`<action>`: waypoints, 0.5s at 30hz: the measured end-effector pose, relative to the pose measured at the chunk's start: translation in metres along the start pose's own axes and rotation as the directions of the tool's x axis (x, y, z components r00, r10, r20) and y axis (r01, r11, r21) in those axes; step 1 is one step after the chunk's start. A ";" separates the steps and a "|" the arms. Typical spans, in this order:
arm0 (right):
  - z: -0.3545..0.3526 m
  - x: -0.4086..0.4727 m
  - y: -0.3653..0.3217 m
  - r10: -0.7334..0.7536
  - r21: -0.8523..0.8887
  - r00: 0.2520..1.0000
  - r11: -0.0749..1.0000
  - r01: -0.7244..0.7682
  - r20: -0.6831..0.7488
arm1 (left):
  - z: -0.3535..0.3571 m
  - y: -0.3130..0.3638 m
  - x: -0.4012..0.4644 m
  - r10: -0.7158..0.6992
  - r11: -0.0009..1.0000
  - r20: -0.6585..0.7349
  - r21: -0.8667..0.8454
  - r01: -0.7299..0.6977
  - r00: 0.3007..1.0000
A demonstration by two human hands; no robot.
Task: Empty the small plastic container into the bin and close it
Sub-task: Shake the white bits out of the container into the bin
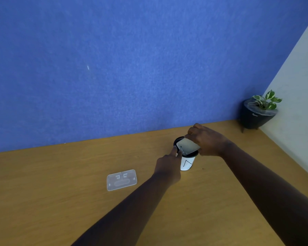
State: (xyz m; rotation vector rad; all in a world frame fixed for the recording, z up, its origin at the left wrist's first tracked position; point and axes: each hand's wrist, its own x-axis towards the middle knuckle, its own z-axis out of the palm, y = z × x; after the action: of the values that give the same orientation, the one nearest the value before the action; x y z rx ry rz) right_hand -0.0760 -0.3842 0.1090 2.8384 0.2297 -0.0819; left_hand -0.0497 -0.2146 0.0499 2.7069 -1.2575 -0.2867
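- Furthest left on the wooden table (60,183) lies the clear plastic lid (121,179), flat and on its own, well apart from the bin and touched by neither hand.
- Next comes the left hand (167,163), reaching forward from a bare forearm. Its fingertips are up against the near-left rim of the bin, with something thin and pale showing between them; I cannot tell from here whether they are pinching it or just resting on the rim, since the hand's back hides the fingers.
- The bin (187,161) is a small white cup-like pot with a dark rim and a thin black triangle drawn on its side. It stands upright on the table, between the two hands.
- Over the bin's mouth sits the small plastic container (188,146), translucent white, tipped over so that its bottom faces up and towards me, its low edge dipping into the bin's opening. What is inside it I cannot make out.
- The right hand (207,141) holds that container from the right and behind, fingers curled round its far edge and thumb side against the near one, clamped on it above the bin.
- Far right, in the corner where the blue wall (114,59) meets the pale side wall (300,86), stands a potted plant (259,110) in a dark pot, well away from the hands.
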 end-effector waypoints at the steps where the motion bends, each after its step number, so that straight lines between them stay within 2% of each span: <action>1: -0.001 -0.001 0.001 0.031 0.046 0.999 0.998 -0.030 -0.010 | 0.000 0.000 0.000 0.000 1.000 0.002 0.001 0.000 1.000; 4: -0.001 -0.009 0.006 0.116 0.161 0.993 0.981 -0.108 -0.039 | -0.001 0.001 -0.001 -0.001 1.000 0.003 0.004 0.001 1.000; 6: 0.000 -0.015 0.009 0.131 0.165 0.988 0.979 -0.117 -0.078 | -0.003 0.002 0.000 -0.004 1.000 0.002 0.006 0.004 1.000; 12: -0.006 -0.025 0.002 -0.007 0.003 0.953 1.000 0.009 -0.302 | -0.005 0.002 -0.002 -0.006 1.000 0.020 0.008 0.006 1.000; 15: -0.004 -0.024 -0.002 -0.043 -0.003 0.939 0.999 0.045 -0.342 | -0.008 0.002 -0.002 -0.002 1.000 0.031 0.020 0.001 1.000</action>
State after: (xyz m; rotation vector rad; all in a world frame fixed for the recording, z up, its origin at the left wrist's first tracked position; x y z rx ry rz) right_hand -0.0999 -0.3847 0.1146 2.8355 0.3667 0.4061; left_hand -0.0513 -0.2139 0.0582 2.7300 -1.2735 -0.3199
